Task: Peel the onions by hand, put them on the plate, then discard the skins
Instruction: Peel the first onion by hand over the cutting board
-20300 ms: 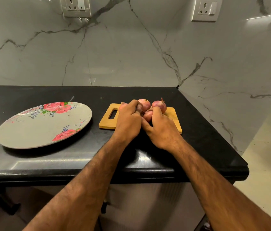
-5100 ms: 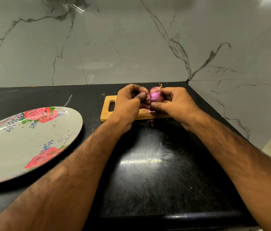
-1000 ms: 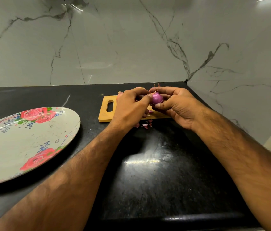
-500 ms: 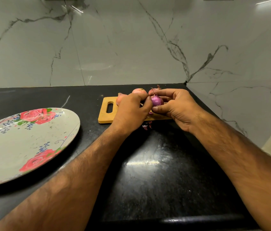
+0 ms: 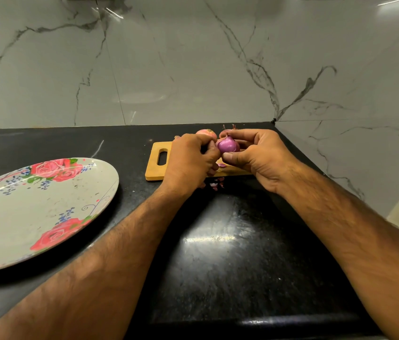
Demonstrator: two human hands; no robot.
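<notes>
The big round grey plate with pink roses [image 5: 46, 212] runs off the left edge. The pale wooden cutting board with a slot handle [image 5: 155, 168] shows only its left end; the hands cover the rest. Behind the left hand [image 5: 188, 163] and right hand [image 5: 262, 160] sit unpeeled pinkish onions [image 5: 207, 133], mostly hidden, their count unclear. The right hand's fingers hide the far side and underside of the small peeled purple onion [image 5: 227, 146]. The left hand's fingertips curl out of sight, so whether they pinch anything I can't tell. At the board's near edge lie tiny pink skin scraps [image 5: 215, 184], too small to count.
</notes>
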